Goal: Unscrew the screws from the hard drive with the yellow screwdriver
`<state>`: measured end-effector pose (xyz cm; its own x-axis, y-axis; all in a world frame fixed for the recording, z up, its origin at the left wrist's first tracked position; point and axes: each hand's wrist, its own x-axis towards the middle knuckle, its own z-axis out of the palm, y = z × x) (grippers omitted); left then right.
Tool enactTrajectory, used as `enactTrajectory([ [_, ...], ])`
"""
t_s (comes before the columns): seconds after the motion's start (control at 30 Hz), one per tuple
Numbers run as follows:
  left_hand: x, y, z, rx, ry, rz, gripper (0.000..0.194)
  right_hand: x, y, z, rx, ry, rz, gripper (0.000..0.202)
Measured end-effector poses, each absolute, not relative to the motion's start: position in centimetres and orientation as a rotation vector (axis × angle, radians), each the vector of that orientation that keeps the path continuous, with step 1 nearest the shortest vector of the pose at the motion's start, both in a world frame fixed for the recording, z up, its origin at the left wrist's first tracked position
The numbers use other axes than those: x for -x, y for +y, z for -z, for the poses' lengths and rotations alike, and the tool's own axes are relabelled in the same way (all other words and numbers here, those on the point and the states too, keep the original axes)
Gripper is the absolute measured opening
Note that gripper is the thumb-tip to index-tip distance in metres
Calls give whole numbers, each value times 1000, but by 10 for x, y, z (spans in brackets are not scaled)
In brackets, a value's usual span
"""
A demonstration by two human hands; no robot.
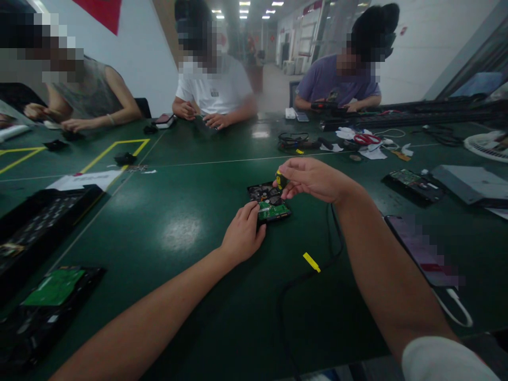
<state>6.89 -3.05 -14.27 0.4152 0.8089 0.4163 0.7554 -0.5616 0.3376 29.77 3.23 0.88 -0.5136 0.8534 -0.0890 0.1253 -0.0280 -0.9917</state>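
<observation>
A black hard drive with a green circuit board (273,210) lies on the dark green table (222,182) in front of me. My left hand (245,228) grips its near left edge, fingertips on the board's corner. Over the drive's right side, my right hand (311,179) is closed round a short yellow and black screwdriver handle (280,180). The tool's tip is too small to make out.
At the left are another drive with a green board (55,287) and a black tray (47,225). A cable (282,301), yellow tag (311,262), phone (420,248), drive (415,185) and grey box (472,184) lie nearer the right. Three people sit opposite.
</observation>
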Motion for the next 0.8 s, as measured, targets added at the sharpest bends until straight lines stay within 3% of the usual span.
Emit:
enactTrajectory([
  [0.27,-69,-31,143,-2562,1436,-801,52,-305,31,-21,1217,-1931,-1058,16],
  [0.47,-68,-31,143,-2570,1434,-809,51,-304,30,-21,1421,-1902,-880,20],
  [0.6,-68,-31,143,-2564,1430,-817,52,-299,28,-22,1351,-1872,-1046,14],
  [0.8,-68,-30,143,-2566,1419,-838,52,-296,25,-20,1169,-1813,-1415,30],
])
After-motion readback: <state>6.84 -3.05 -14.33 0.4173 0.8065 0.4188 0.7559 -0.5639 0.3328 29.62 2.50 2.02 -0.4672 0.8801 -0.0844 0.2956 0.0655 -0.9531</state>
